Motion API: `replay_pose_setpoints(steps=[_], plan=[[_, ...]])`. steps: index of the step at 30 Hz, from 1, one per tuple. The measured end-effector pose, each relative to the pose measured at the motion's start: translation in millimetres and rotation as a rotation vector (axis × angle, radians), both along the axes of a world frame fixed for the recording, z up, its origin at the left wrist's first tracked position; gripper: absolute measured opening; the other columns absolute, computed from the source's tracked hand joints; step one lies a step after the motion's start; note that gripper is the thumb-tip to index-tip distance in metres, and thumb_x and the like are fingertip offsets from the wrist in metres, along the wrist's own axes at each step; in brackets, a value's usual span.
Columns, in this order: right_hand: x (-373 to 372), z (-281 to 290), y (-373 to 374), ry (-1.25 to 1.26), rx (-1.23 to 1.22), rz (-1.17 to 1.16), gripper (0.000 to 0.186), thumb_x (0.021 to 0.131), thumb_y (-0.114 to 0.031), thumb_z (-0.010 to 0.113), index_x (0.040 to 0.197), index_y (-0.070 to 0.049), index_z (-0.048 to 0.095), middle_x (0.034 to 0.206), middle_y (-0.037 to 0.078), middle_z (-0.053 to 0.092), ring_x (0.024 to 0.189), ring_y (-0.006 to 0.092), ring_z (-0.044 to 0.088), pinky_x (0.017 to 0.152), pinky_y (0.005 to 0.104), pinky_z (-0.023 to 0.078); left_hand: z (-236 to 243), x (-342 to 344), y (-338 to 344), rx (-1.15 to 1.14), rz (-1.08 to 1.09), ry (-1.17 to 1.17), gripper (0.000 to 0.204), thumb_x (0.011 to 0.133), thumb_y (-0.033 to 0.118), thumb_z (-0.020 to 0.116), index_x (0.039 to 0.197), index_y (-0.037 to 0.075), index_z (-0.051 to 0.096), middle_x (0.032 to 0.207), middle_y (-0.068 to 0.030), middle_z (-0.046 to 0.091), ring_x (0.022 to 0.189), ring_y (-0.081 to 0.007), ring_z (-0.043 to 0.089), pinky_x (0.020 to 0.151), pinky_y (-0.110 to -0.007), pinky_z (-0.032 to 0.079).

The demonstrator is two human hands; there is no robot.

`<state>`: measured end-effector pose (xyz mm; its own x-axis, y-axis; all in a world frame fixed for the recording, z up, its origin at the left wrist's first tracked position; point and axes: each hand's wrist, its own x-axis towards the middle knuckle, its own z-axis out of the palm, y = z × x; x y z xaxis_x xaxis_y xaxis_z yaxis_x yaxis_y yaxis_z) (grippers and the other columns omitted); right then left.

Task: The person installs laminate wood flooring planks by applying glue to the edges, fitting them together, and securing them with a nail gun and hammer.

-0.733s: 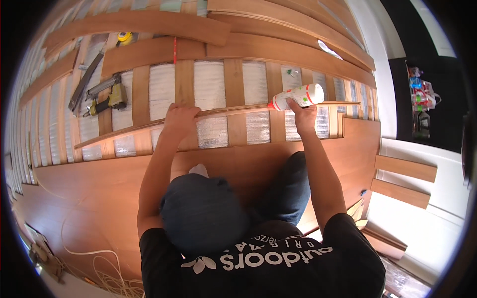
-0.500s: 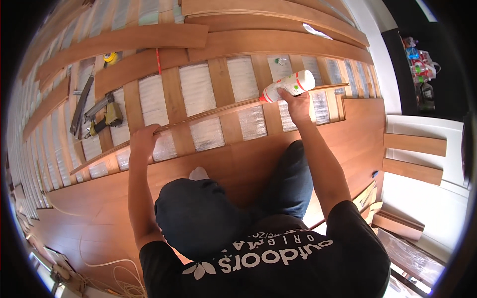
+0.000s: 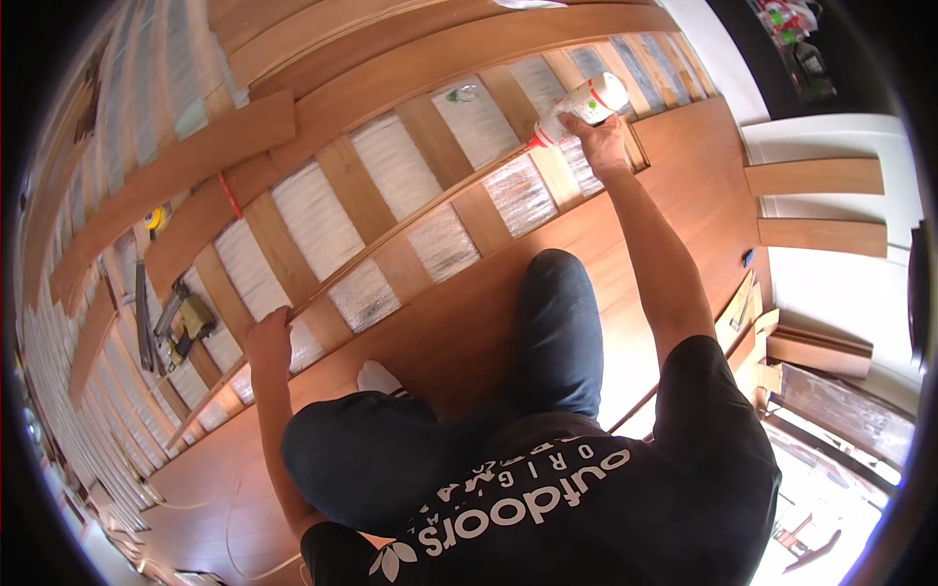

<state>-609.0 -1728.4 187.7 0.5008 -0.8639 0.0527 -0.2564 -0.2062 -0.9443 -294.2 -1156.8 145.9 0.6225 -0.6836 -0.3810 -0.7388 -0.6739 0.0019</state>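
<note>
A long thin wooden plank (image 3: 391, 232) stands tilted on edge across the battens, its narrow edge facing up. My left hand (image 3: 269, 347) is closed around it near its left part. In my right hand (image 3: 603, 145) is a white glue bottle (image 3: 593, 98) with red trim, lying nearly sideways. Its red nozzle points down-left and meets the plank's upper edge, or comes very close. Whether glue is flowing out is too small to tell.
Laid brown floorboards (image 3: 674, 186) lie under my knees. Wooden battens (image 3: 425, 142) with silvery sheeting between them lie ahead. Loose planks (image 3: 176, 161) rest on the battens farther off. At left are a nail gun (image 3: 192, 315), a dark bar (image 3: 144, 317) and a yellow tape measure (image 3: 153, 218).
My view has turned, so the scene sits rotated. The glue bottle in my right hand has moved right along the plank's edge. My left hand keeps hold of the plank.
</note>
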Motion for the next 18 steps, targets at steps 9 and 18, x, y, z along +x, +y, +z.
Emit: replay_pose_setpoints(steps=[9,18], plan=[[-56.7,-9.0,-139.2,-0.034,0.075,-0.281,0.049,0.079,-0.011,0.089,0.121,-0.002,0.063,0.116,0.011,0.074,0.106,0.0232,0.07,0.098,0.0387,0.055,-1.4,-1.7,-3.7,-0.02,0.081,0.051,0.033,0.091,0.016,0.071,0.124,0.016,0.071,0.105,-0.015,0.076,0.099,-0.0359,0.07,0.093,-0.047,0.051],[-82.4,-5.9,-205.0,0.079,-0.012,-0.412,0.056,0.076,-0.016,0.09,0.122,-0.002,0.062,0.117,0.013,0.074,0.108,0.0247,0.071,0.098,0.0393,0.056,2.2,-2.5,-6.4,-0.142,0.083,0.064,0.031,0.086,0.01,0.075,0.117,0.014,0.074,0.095,-0.0155,0.076,0.087,-0.0374,0.072,0.082,-0.048,0.055]])
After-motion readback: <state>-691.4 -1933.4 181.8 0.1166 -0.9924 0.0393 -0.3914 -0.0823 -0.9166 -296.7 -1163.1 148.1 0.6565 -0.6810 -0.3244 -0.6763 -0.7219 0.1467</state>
